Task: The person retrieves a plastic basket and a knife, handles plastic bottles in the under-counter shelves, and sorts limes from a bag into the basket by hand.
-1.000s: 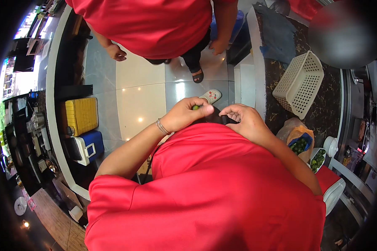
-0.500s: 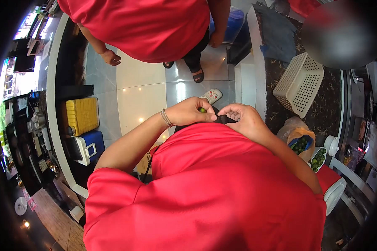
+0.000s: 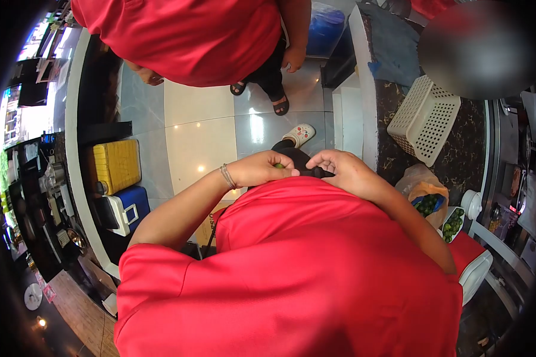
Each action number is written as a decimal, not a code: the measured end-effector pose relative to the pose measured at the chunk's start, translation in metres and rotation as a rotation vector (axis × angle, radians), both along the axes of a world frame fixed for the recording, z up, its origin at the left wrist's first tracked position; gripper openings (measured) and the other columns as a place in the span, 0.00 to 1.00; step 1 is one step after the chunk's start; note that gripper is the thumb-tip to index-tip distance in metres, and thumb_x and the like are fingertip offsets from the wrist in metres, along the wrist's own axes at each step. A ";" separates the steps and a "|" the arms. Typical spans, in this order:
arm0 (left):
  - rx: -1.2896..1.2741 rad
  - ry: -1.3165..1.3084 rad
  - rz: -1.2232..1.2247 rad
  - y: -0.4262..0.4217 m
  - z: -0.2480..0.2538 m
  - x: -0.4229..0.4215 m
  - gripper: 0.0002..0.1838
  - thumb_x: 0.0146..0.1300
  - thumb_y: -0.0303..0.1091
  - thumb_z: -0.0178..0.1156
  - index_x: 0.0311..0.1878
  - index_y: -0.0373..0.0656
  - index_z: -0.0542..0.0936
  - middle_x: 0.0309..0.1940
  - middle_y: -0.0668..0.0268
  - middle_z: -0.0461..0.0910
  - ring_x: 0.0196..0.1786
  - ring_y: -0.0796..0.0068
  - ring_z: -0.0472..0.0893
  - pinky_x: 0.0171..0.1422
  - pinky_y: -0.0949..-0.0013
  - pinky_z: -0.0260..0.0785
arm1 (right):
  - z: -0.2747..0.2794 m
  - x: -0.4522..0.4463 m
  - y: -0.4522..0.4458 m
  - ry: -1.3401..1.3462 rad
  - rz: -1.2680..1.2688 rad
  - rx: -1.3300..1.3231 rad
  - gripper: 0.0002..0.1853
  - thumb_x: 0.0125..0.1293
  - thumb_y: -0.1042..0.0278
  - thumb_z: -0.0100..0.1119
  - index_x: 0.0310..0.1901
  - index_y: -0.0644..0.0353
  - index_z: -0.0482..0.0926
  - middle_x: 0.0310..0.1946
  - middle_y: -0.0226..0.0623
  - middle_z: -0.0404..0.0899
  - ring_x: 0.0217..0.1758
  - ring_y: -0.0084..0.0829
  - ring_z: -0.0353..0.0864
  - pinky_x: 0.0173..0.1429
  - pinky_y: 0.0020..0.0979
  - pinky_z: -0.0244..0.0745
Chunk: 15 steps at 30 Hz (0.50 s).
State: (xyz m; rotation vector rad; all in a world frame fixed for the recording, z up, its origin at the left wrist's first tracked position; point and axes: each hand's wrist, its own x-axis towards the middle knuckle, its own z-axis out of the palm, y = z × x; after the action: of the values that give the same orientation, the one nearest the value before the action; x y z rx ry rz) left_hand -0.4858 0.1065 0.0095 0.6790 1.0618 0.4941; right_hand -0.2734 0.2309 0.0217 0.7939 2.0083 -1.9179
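Observation:
In front of my waist, my left hand (image 3: pixel 261 170) is closed around a small green lime (image 3: pixel 279 166); only part of the fruit shows between thumb and fingers. Close by on the right, my right hand (image 3: pixel 346 171) has its fingers curled in a pinch. A small black pointed thing (image 3: pixel 323 173) shows at those fingertips, against my dark trousers, and I cannot make out what it is. My red shirt hides whatever lies below both hands.
To my right, limes fill a bag (image 3: pixel 414 180) and a white tray (image 3: pixel 462 214). A perforated basket (image 3: pixel 426 122) sits on the dark counter (image 3: pixel 393 104). A person in a red shirt (image 3: pixel 190 41) stands opposite. Yellow (image 3: pixel 116 166) and blue (image 3: pixel 138 202) boxes are at left.
My left hand has moved slightly left and down, away from my right hand, with the lime still in it. The other person has shifted left.

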 end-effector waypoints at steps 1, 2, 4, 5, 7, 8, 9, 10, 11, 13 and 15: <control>0.068 0.027 -0.051 0.003 -0.002 0.000 0.14 0.69 0.42 0.58 0.31 0.43 0.77 0.25 0.81 0.72 0.30 0.91 0.67 0.37 0.80 0.62 | 0.000 0.000 0.000 0.001 0.001 0.001 0.17 0.54 0.78 0.68 0.47 0.62 0.78 0.40 0.33 0.78 0.41 0.23 0.76 0.50 0.25 0.72; 0.138 0.054 -0.104 0.007 -0.003 0.000 0.15 0.69 0.43 0.58 0.29 0.44 0.76 0.23 0.81 0.70 0.29 0.91 0.65 0.34 0.80 0.59 | 0.003 0.001 0.000 0.060 0.030 0.095 0.17 0.53 0.75 0.68 0.46 0.62 0.78 0.38 0.37 0.78 0.41 0.30 0.77 0.48 0.30 0.73; 0.155 0.010 -0.036 0.014 0.000 -0.004 0.16 0.69 0.43 0.59 0.27 0.44 0.74 0.22 0.81 0.68 0.27 0.91 0.63 0.33 0.79 0.58 | 0.010 -0.002 0.001 0.116 0.058 0.190 0.18 0.52 0.71 0.68 0.45 0.63 0.78 0.35 0.42 0.79 0.40 0.37 0.79 0.47 0.35 0.74; 0.168 -0.033 0.033 0.017 0.001 -0.006 0.17 0.68 0.43 0.59 0.26 0.44 0.72 0.21 0.81 0.66 0.26 0.90 0.62 0.31 0.79 0.56 | 0.016 -0.005 0.002 0.105 0.085 0.222 0.17 0.53 0.71 0.67 0.45 0.63 0.78 0.36 0.44 0.79 0.41 0.40 0.79 0.47 0.36 0.74; 0.104 -0.066 0.042 0.019 -0.001 -0.011 0.18 0.68 0.44 0.59 0.25 0.45 0.72 0.20 0.81 0.64 0.24 0.90 0.60 0.29 0.80 0.53 | 0.021 -0.008 0.004 0.093 0.108 0.252 0.17 0.54 0.70 0.66 0.45 0.63 0.78 0.37 0.45 0.79 0.41 0.43 0.79 0.48 0.37 0.74; 0.062 -0.091 0.069 0.019 -0.001 -0.012 0.18 0.68 0.44 0.59 0.25 0.46 0.72 0.20 0.81 0.63 0.23 0.89 0.59 0.28 0.80 0.52 | 0.022 -0.009 0.004 0.087 0.137 0.307 0.16 0.55 0.70 0.65 0.45 0.63 0.78 0.38 0.46 0.79 0.42 0.44 0.80 0.48 0.37 0.74; 0.021 -0.117 0.096 0.019 -0.002 -0.013 0.18 0.69 0.45 0.59 0.25 0.47 0.72 0.20 0.81 0.62 0.23 0.89 0.58 0.27 0.80 0.51 | 0.023 -0.010 0.005 0.080 0.165 0.363 0.15 0.56 0.70 0.64 0.45 0.64 0.78 0.38 0.47 0.79 0.43 0.45 0.80 0.49 0.38 0.74; 0.021 -0.118 0.095 0.019 -0.003 -0.015 0.18 0.69 0.45 0.59 0.25 0.47 0.72 0.20 0.81 0.62 0.23 0.89 0.58 0.27 0.80 0.51 | 0.025 -0.010 0.004 0.080 0.165 0.363 0.15 0.56 0.70 0.64 0.45 0.64 0.78 0.38 0.47 0.79 0.43 0.45 0.80 0.49 0.38 0.74; 0.023 -0.116 0.072 0.017 -0.005 -0.017 0.18 0.69 0.46 0.59 0.25 0.47 0.72 0.19 0.81 0.62 0.23 0.89 0.58 0.27 0.80 0.52 | 0.028 -0.010 0.003 0.075 0.150 0.379 0.15 0.56 0.71 0.64 0.45 0.64 0.78 0.39 0.47 0.80 0.44 0.45 0.80 0.49 0.39 0.74; 0.028 -0.115 0.051 0.017 -0.007 -0.020 0.19 0.69 0.47 0.58 0.25 0.47 0.71 0.19 0.82 0.62 0.23 0.89 0.58 0.27 0.80 0.52 | 0.030 -0.010 0.003 0.070 0.137 0.398 0.15 0.56 0.72 0.63 0.45 0.64 0.78 0.39 0.47 0.80 0.45 0.46 0.80 0.50 0.39 0.74; 0.060 -0.128 0.010 0.015 -0.008 -0.021 0.19 0.69 0.48 0.57 0.25 0.47 0.72 0.19 0.82 0.62 0.23 0.89 0.58 0.28 0.80 0.52 | 0.029 -0.008 0.002 0.043 0.144 0.399 0.15 0.56 0.72 0.63 0.46 0.63 0.78 0.39 0.46 0.80 0.46 0.45 0.80 0.50 0.40 0.74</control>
State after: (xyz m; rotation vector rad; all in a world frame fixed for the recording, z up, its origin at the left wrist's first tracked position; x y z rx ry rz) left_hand -0.5067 0.1220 0.0018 0.6858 0.9336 0.5722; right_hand -0.2815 0.2329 0.0508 0.6740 2.4408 -1.4882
